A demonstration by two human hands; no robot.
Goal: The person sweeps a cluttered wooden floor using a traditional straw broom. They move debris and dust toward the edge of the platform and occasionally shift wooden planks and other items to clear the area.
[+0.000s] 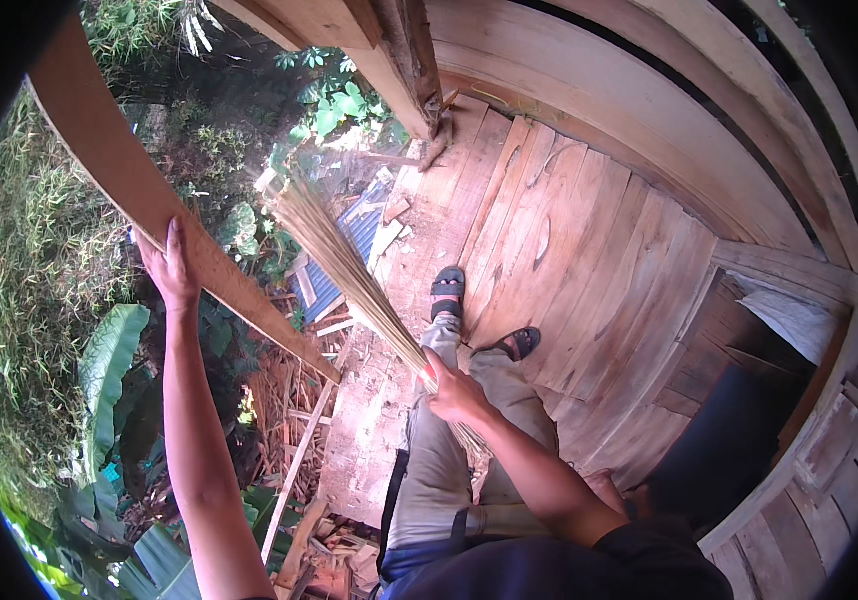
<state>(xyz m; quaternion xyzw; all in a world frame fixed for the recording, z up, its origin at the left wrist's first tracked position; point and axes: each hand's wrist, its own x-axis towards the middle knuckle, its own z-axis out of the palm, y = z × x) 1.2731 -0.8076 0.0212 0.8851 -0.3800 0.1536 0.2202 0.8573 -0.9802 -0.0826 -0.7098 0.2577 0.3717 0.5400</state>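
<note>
My left hand (171, 265) grips the lower edge of a long wooden plank (139, 175), with a finger laid up along its face. The plank slants from the upper left down to the platform's edge. My right hand (457, 393) is closed around a stick broom (354, 275), a bundle of thin, pale brown sticks with a bit of red at the grip. Its spread tips point to the far left, above the platform's edge, and look blurred. The short end of the bundle sticks out below my fist, in front of my trousers.
I stand in dark sandals on a plank floor (559, 260). A board wall (629, 110) rises beyond it, and a wooden post (404, 65) stands at the far edge. Past the left edge lie wood scraps (279, 400), blue corrugated sheeting (319, 290) and plants. A framed opening (749, 370) is at right.
</note>
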